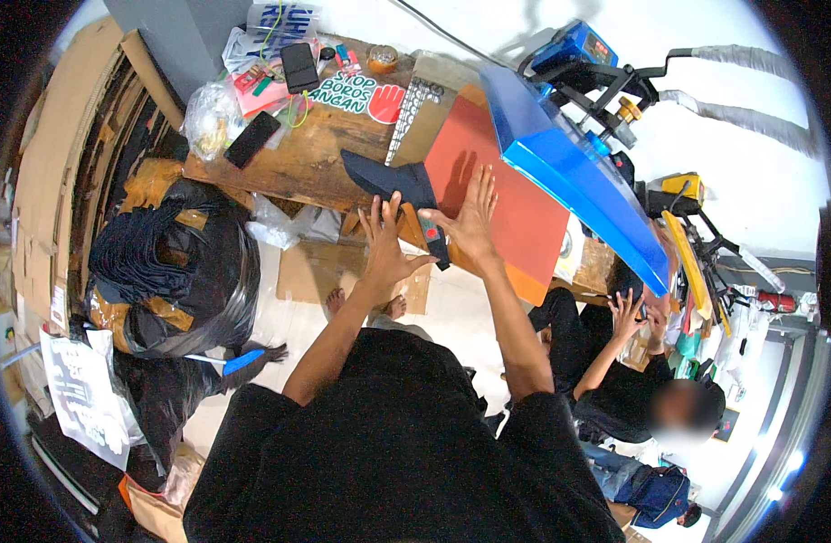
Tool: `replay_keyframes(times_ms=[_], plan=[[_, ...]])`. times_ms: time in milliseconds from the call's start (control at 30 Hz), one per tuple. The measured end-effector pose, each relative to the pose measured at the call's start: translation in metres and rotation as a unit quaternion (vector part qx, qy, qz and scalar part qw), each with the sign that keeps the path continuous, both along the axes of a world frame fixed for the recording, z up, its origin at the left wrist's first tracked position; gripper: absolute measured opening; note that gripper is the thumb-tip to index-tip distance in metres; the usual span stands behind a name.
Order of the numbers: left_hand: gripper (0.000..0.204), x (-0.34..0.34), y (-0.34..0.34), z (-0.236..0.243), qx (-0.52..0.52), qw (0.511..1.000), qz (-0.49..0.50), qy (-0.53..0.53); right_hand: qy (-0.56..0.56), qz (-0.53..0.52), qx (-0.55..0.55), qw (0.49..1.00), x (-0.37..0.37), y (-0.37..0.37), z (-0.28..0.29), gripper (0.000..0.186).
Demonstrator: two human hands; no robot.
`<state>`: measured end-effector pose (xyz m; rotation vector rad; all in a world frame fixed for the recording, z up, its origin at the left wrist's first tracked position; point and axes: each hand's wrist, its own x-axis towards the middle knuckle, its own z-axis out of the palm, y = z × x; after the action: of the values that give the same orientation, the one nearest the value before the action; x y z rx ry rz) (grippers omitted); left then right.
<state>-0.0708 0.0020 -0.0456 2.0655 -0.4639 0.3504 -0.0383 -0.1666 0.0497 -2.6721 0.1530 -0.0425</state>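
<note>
A dark cap or visor (406, 184) with a curved brim lies across the edge of the wooden table and the red-orange pad (524, 195) of a heat press. A narrow dark end with a small red mark (432, 233) hangs toward me. My left hand (385, 240) is open with its fingers spread, fingertips at the cap's near edge. My right hand (471, 222) is open too, fingers stretched over the pad and thumb beside the cap. Whether either hand touches the cap, I cannot tell. The press's blue upper plate (578, 172) stands tilted to the right of the pad.
On the wooden table (334, 149) are a phone (252, 140), a black case (299, 68), stickers and a ruler-like strip. A stack of dark caps (137, 249) rests on a black plastic bundle (207, 290) at left. Another person (614, 362) works at right, near a yellow press (687, 262).
</note>
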Motion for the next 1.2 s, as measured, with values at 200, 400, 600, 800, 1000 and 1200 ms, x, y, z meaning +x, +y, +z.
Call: replay_keyframes(times_ms=[200, 400, 600, 800, 1000, 1200], plan=[[0.145, 0.002, -0.002, -0.007, -0.018, 1.0, -0.013, -0.017, -0.075, 0.185, -0.014, 0.98, -0.026, -0.004, 0.032, 0.063], [0.145, 0.001, -0.001, -0.008, -0.011, 1.0, -0.008, -0.021, -0.077, 0.245, 0.006, 0.967, -0.029, 0.002, 0.024, 0.054], [0.146, 0.002, 0.0, -0.009, 0.01, 1.0, -0.01, -0.002, -0.12, 0.22, 0.019, 0.968, -0.027, 0.008, 0.018, 0.054], [0.146, 0.003, 0.0, -0.009, 0.006, 1.0, -0.013, -0.004, -0.186, 0.235, -0.037, 0.953, -0.046, 0.0, 0.012, 0.047], [0.147, 0.002, -0.002, -0.009, 0.007, 1.0, -0.012, -0.01, 0.017, 0.253, -0.039, 0.966, -0.216, -0.041, 0.034, 0.057], [0.147, 0.003, 0.003, -0.008, 0.018, 0.999, -0.026, 0.015, -0.271, 0.107, -0.17, 0.941, -0.13, -0.063, 0.279, 0.043]])
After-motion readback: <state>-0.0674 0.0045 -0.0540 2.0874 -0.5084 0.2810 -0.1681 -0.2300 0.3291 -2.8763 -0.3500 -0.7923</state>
